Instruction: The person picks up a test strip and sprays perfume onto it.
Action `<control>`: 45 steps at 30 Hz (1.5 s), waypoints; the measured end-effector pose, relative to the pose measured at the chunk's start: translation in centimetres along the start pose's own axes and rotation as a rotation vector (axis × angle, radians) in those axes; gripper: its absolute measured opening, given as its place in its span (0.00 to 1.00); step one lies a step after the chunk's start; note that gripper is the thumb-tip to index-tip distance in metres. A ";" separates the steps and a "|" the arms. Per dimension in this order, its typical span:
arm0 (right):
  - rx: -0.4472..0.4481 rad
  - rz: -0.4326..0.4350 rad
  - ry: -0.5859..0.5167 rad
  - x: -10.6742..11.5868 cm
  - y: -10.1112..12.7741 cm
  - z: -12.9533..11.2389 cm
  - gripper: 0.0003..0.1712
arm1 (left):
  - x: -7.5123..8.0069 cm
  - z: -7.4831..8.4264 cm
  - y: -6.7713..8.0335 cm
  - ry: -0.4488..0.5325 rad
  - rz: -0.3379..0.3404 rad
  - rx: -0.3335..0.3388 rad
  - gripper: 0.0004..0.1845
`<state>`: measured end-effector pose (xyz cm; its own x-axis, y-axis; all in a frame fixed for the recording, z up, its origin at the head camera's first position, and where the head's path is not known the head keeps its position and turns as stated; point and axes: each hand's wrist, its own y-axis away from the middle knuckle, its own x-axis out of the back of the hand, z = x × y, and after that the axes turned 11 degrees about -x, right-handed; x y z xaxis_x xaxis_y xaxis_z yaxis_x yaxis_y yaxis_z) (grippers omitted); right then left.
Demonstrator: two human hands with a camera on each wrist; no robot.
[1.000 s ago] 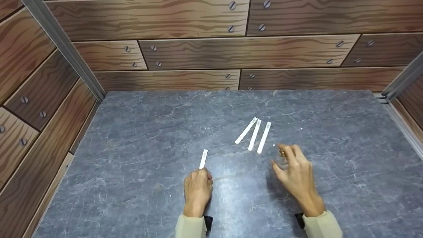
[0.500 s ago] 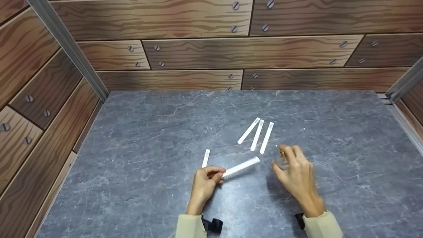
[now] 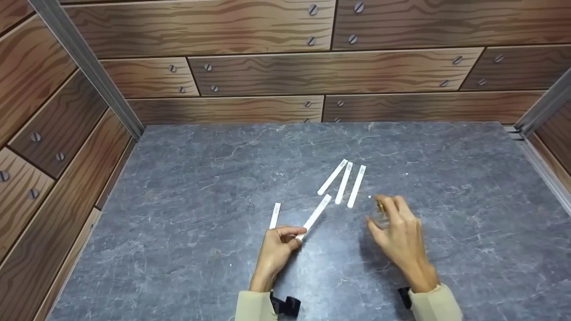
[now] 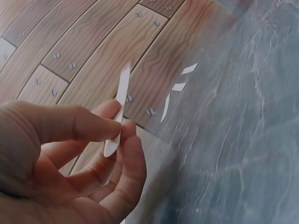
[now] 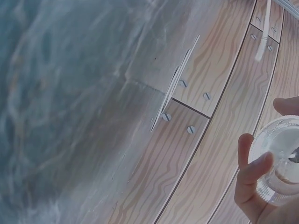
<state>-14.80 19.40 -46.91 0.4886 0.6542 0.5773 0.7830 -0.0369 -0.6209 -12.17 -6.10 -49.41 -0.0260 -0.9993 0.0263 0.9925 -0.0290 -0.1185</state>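
Observation:
My left hand point(image 3: 292, 236) pinches the near end of a white paper strip point(image 3: 316, 215) between thumb and fingers; in the left wrist view that strip point(image 4: 119, 107) stands upright above the left hand point(image 4: 93, 154). It points up and right toward three similar strips point(image 3: 343, 182) lying side by side on the grey marble table point(image 3: 178, 187). My right hand point(image 3: 392, 218) holds a small clear glass bottle point(image 3: 381, 207) with a gold top, just right of those strips. The round glass bottle point(image 5: 280, 161) shows between the fingers point(image 5: 250, 175) in the right wrist view.
Another short white strip point(image 3: 275, 215) lies on the table just left of my left hand. Wood-pattern walls point(image 3: 267, 71) with screws close in the table at the back and both sides, with metal corner rails point(image 3: 84, 67).
My left hand turned from a knuckles-up fist and brought up a white strip, which swung from pointing right to pointing up-right toward the three strips. The right hand stayed put.

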 end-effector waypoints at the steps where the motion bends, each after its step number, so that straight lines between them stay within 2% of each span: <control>1: 0.003 -0.002 -0.001 0.0 0.0 0.0 0.32 | -0.1 0.1 0.0 -0.001 0.002 -0.011 0.14; 6: 0.017 -0.001 0.010 0.0 -0.1 0.1 0.32 | -0.5 0.6 0.2 -0.009 -0.020 -0.050 0.15; 11: 0.022 -0.004 0.027 -0.2 -0.1 0.0 0.31 | -0.9 0.8 0.5 -0.040 -0.031 -0.050 0.15; 17: 0.020 -0.029 0.025 -0.6 -0.2 -0.3 0.30 | -1.7 1.2 0.6 -0.007 -0.039 -0.052 0.16; 24: 0.033 -0.038 0.024 -0.9 -0.3 -0.7 0.29 | -2.0 2.0 0.8 -0.048 -0.025 -0.111 0.14; 28: 0.044 -0.037 0.024 -1.1 -0.5 -0.9 0.29 | -2.1 2.4 1.0 -0.041 -0.043 -0.137 0.15; 35: 0.066 -0.058 0.038 -1.3 -0.9 -1.1 0.28 | -2.3 3.0 1.0 0.006 -0.084 -0.111 0.16; 45: 0.075 -0.082 0.022 -1.9 -0.9 -1.1 0.24 | -2.7 3.2 0.9 0.037 -0.104 -0.121 0.16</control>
<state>-16.04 17.34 -46.86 0.4326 0.6362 0.6388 0.7904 0.0732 -0.6082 -10.79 -3.40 -46.39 -0.1346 -0.9909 0.0084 0.9627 -0.1328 -0.2359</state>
